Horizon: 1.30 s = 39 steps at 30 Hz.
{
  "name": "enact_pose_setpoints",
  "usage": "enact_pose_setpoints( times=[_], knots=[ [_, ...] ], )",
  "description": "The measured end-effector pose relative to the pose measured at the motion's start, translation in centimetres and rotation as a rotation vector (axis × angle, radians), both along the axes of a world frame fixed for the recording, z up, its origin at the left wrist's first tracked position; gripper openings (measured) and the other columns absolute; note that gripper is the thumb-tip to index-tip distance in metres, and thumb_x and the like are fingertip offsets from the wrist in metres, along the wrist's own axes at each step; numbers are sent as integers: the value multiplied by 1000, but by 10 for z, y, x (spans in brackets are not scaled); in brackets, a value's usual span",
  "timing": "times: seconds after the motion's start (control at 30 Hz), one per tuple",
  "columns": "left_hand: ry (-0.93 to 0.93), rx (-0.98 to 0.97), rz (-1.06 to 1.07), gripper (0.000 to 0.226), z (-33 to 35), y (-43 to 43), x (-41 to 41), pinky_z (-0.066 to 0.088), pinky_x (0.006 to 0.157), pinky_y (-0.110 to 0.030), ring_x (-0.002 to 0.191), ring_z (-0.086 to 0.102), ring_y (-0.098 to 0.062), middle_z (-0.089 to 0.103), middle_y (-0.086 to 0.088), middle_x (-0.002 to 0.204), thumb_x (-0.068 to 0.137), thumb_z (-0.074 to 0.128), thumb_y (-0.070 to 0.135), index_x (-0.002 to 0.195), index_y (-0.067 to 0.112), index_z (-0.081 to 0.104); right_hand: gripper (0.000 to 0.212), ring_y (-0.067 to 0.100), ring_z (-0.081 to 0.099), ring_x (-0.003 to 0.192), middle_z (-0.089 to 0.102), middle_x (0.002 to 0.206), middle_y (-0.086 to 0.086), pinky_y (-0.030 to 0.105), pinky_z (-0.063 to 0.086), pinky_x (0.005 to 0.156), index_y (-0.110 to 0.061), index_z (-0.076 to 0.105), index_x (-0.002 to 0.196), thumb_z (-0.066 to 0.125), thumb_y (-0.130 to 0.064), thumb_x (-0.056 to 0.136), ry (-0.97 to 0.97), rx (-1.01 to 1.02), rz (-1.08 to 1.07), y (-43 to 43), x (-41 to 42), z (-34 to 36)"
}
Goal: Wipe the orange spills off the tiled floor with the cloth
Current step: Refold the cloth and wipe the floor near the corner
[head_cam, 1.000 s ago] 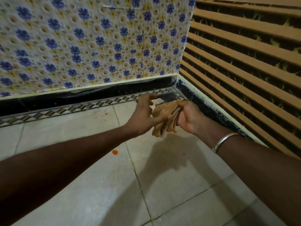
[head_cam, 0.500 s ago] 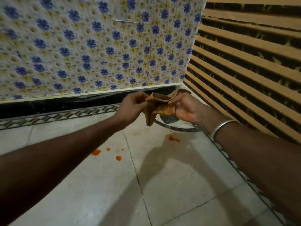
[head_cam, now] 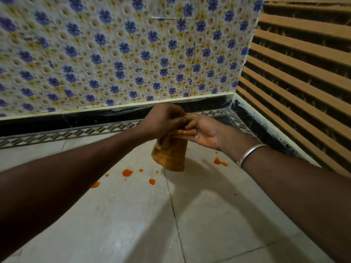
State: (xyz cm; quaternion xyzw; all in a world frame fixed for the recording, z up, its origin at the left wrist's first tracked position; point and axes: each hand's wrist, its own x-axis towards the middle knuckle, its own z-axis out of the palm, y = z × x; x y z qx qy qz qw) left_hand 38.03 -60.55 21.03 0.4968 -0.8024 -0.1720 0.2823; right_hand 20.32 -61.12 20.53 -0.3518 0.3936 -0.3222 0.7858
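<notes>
both bare forearms reach forward and converge just above the cloth (head_cam: 171, 156). the left hand (head_cam: 163, 120) sits at the cloth's upper left, its back toward the camera, fingers curled down around the bunched top. the right hand (head_cam: 204, 132) meets it at the cloth's upper right, palm turned up, fingers bent and pinching the same top. the two hands touch above the cloth. a bangle (head_cam: 250, 153) circles the right wrist.

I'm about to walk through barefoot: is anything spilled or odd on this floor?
Yes. Orange drops dot the floor left of the hanging cloth, and an orange smear lies right of it. None is wiped yet; the left hand and right hand hold the cloth off the tiles.
</notes>
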Motion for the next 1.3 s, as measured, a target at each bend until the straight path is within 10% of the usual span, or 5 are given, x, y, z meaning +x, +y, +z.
enact_pose_setpoints(
  times=[0.33, 0.57, 0.8, 1.03, 1.3],
  knots=[
    [-196, 111, -83, 76, -11, 16, 12, 56, 93, -31, 122, 55, -14, 54, 1, 138, 82, 87, 28, 148, 25, 48, 39, 40, 71, 108, 62, 128, 30, 44, 62, 88, 2, 55, 131, 35, 10, 98, -45, 86, -137, -1, -6, -1],
    [191, 226, 153, 13, 2, 7, 33, 63, 82, -35, 97, 70, -18, 69, -5, 103, 97, 66, 9, 107, 17, 68, 37, 36, 70, 113, 66, 127, 24, 47, 61, 91, 2, 55, 122, 33, 5, 92, -44, 22, -64, -3, -20, 9],
    [550, 295, 128, 11, 30, -9, 54, 59, 84, -42, 86, 69, -23, 70, -10, 88, 97, 64, 3, 96, 7, 75, 41, 9, 66, 102, 72, 113, -6, 24, 51, 81, -17, 65, 127, 77, -12, 88, 662, -631, 92, -1, -8, 11],
    [660, 787, -82, 55, 3, 21, 61, 51, 106, -49, 130, 64, -27, 66, -4, 141, 97, 61, 43, 148, 26, 52, 26, 26, 69, 111, 74, 118, 8, 48, 54, 95, -15, 65, 124, 57, -29, 103, 303, -399, -94, -3, 16, 20],
    [848, 909, 63, 43, -13, 37, 58, 61, 83, -39, 99, 75, -27, 69, -12, 119, 98, 66, 19, 140, 17, 55, 41, 28, 69, 112, 70, 122, 11, 48, 57, 96, -15, 57, 133, 65, -33, 97, 223, -163, 62, 4, 5, 4]
  ],
)
